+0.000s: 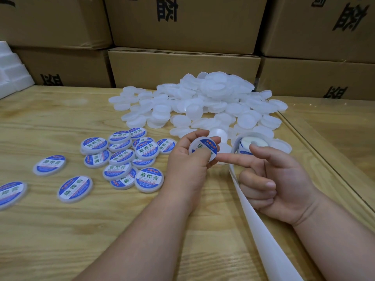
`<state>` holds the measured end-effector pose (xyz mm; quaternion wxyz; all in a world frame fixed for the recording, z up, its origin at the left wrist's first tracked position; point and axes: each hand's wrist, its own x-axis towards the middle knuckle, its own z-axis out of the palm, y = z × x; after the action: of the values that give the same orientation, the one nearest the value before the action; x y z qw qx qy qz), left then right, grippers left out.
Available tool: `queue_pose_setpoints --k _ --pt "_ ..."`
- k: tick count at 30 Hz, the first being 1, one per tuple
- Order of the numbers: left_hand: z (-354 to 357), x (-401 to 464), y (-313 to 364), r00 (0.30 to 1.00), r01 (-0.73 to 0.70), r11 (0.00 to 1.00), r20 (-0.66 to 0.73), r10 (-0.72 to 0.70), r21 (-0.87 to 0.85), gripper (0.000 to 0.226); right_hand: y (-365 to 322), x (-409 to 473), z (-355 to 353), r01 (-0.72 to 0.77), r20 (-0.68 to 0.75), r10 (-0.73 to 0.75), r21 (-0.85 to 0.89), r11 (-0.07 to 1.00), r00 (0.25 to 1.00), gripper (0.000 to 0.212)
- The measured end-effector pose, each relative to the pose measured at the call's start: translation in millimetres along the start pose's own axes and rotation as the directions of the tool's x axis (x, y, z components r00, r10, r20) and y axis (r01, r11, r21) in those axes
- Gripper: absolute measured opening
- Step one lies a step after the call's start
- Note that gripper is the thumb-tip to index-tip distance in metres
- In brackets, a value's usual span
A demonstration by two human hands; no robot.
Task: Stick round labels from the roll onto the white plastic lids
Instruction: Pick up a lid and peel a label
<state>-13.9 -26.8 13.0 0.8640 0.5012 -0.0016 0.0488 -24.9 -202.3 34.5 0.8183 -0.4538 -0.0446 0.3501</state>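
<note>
White backing strip (269, 236) is being trailed from the bottom edge up past the right hand (272, 179) to the roll (251, 146), which is standing on the table (60, 230) just in front of the pile of bare lids (203, 102). One lid (203, 149), with a blue and white label on its face, is being gripped by the left hand (188, 165), fingers curled round its rim and the thumb lying across the label. The rim of that lid is being touched by the right forefinger, which is being held out straight; the thumb is being raised beside the roll, and the other fingers are curled into the palm, holding nothing. Labelled lids (125, 157) are lying scattered and overlapping on the table to the left. Cardboard boxes (182, 63) are stacked behind.
</note>
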Motion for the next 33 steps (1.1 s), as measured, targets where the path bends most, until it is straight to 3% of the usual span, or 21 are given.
queue_pose_setpoints --k 6,10,15,18,21,24,26,30,33 --pt "-5 5 1 0.994 -0.063 0.998 -0.089 0.061 -0.023 0.033 -2 -2 -1 0.034 -0.044 -0.032 0.052 0.998 0.999 0.067" --pt "-3 2 6 0.993 -0.025 0.999 -0.113 0.022 -0.032 0.018 0 -2 -2 0.05 -0.019 -0.05 0.04 0.998 0.999 0.072" --pt "-2 2 6 0.989 -0.001 0.998 -0.15 0.01 0.066 0.029 -1 -1 -3 0.067 -0.028 -0.066 0.054 0.996 0.997 0.067" --pt "-2 3 5 0.981 -0.001 1.0 -0.192 0.005 0.019 0.013 0 0 -3 0.103 -0.085 -0.099 0.045 0.994 0.991 0.062" --pt "-2 3 6 0.977 -0.036 0.999 -0.213 0.032 -0.013 0.032 3 5 -1 0.25 -0.217 -0.249 -0.024 0.968 0.944 0.047" --pt "-2 3 7 0.962 -0.044 0.996 -0.272 0.023 -0.072 0.056 7 11 0 0.417 -0.377 -0.456 -0.184 0.89 0.806 0.024" --pt "-3 4 8 0.944 -0.043 0.987 -0.329 -0.009 -0.152 0.073 9 12 -2 0.454 -0.424 -0.526 -0.264 0.851 0.737 0.026" --pt "-4 8 12 0.91 -0.083 0.947 -0.41 -0.055 -0.311 0.094 12 14 -3 0.452 -0.433 -0.558 -0.33 0.829 0.708 0.025" --pt "-4 8 12 0.909 -0.092 0.952 -0.415 -0.041 -0.293 0.106 12 15 -1 0.444 -0.421 -0.564 -0.354 0.823 0.711 0.021"
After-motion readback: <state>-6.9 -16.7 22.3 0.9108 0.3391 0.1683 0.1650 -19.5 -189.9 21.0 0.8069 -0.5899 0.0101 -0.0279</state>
